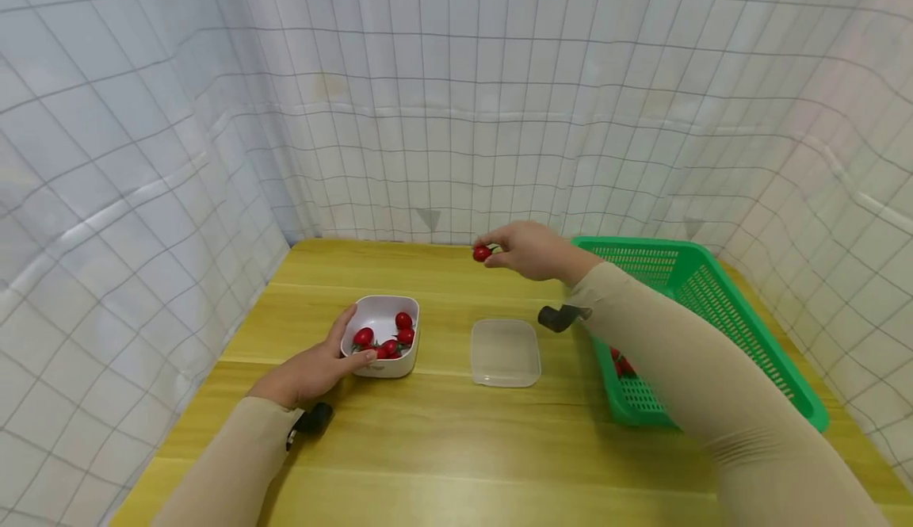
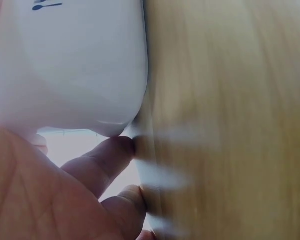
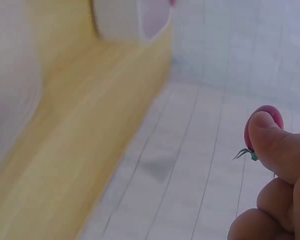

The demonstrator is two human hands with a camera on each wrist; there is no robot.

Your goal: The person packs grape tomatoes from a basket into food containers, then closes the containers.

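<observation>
Right hand (image 1: 531, 251) pinching single cherry tomato (image 1: 481, 254), green calyx (image 3: 254, 156) visible; left hand (image 1: 314, 370) gripping white container (image 1: 401, 368) of loose cherry tomatoes (image 1: 364, 337).

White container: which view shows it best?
Head: nearly all of the white container shows, cherry tomatoes inside. Left wrist: outer wall close up, printed spoon mark, no interior. Right wrist: a blurred part, cut off by the frame's top edge.
</observation>
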